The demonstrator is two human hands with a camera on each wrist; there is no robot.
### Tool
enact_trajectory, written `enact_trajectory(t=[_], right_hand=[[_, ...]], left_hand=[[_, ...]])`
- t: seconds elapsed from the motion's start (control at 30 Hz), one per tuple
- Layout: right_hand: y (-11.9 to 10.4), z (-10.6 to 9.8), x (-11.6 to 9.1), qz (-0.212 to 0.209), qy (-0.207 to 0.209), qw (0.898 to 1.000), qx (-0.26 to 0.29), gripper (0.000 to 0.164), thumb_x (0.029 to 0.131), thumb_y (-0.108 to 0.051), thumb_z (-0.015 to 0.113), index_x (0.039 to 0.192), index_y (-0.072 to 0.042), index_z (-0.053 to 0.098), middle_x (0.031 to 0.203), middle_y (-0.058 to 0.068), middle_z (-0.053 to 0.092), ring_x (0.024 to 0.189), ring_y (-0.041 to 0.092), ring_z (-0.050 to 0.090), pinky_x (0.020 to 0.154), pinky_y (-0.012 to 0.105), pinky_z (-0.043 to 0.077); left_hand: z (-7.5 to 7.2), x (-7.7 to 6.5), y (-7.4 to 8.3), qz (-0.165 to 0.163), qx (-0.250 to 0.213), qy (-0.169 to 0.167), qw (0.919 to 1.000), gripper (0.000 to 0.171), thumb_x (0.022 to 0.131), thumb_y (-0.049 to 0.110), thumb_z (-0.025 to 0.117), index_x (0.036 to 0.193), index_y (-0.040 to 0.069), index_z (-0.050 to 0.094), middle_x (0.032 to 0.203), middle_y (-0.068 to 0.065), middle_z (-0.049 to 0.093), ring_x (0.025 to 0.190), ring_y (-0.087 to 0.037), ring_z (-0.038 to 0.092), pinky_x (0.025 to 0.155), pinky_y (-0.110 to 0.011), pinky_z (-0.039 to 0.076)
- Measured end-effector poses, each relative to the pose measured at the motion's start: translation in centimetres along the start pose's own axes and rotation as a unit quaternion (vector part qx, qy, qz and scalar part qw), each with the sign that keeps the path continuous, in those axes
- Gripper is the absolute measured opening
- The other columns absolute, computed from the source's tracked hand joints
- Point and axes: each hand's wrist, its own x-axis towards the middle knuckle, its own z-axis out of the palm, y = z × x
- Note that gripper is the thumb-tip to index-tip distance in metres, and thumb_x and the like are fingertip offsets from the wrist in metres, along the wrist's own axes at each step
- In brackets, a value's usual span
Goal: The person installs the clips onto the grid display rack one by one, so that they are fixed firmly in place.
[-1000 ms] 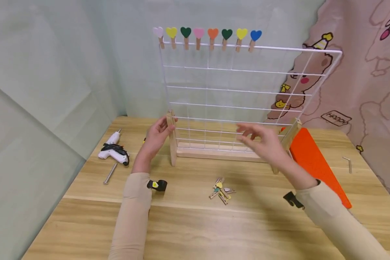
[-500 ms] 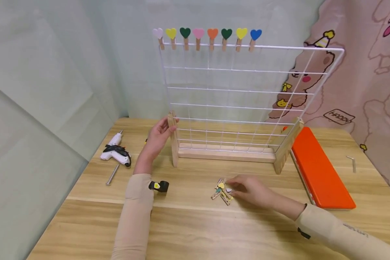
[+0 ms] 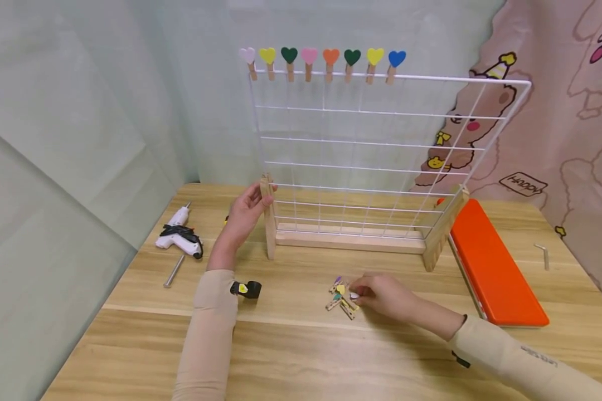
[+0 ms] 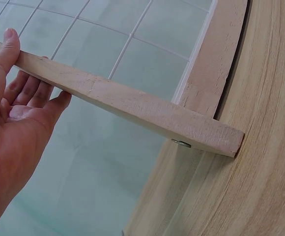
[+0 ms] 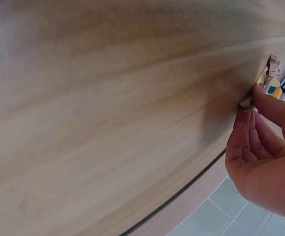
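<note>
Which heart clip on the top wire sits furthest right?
The blue heart clip, last of the eight in the row on the grid's top wire. Its neighbour to the left is yellow; no other clip in the row is blue.

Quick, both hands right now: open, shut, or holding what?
Left hand: holds the rack's wooden post, thumb and fingers around it.
Right hand: pinches a clip in the clothespin pile.
</note>
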Motion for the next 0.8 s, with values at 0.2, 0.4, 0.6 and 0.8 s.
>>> enact_trajectory(t=[0.2,0.4,0.6,0.8], right_hand=[[0.0,-0.4,-0.3,0.001,-0.011,1.0,-0.006,0.013,0.076,-0.01,0.065,0.088,-0.007,0.066,0.081,-0.002,0.062,0.075,0.007,0.057,0.068,0.021,0.048],[-0.1,-0.8,-0.4,-0.011,-0.018,1.0,0.0,0.02,0.079,-0.008,0.061,0.097,-0.001,0.064,0.084,0.003,0.061,0.075,0.009,0.055,0.064,0.02,0.047],[0.2,-1.2,-0.4,-0.009,-0.026,0.999,0.029,0.014,0.08,-0.007,0.061,0.094,-0.004,0.063,0.083,-0.001,0.056,0.075,0.008,0.052,0.066,0.02,0.046],[0.5,-1.9,-0.1,-0.006,-0.013,0.995,0.094,0.019,0.078,-0.008,0.064,0.095,-0.01,0.057,0.077,-0.008,0.056,0.07,0.004,0.049,0.059,0.021,0.045]], left_hand=[[0.0,0.1,-0.1,0.005,-0.002,-0.005,1.0,0.049,0.084,0.029,0.054,0.127,0.01,0.042,0.129,-0.005,0.045,0.123,-0.01,0.034,0.099,-0.031,0.032],[0.0,0.1,-0.2,0.005,-0.006,-0.005,1.0,0.045,0.084,0.029,0.054,0.125,0.014,0.044,0.129,-0.004,0.045,0.123,-0.01,0.035,0.098,-0.028,0.032],[0.0,0.2,-0.1,0.007,-0.006,-0.009,0.9999,0.046,0.084,0.029,0.054,0.125,0.013,0.043,0.129,-0.004,0.045,0.124,-0.01,0.033,0.099,-0.028,0.032],[-0.1,0.0,-0.1,-0.003,0.005,-0.008,1.0,0.05,0.084,0.03,0.053,0.13,0.018,0.039,0.131,-0.003,0.043,0.125,-0.01,0.031,0.101,-0.031,0.029]])
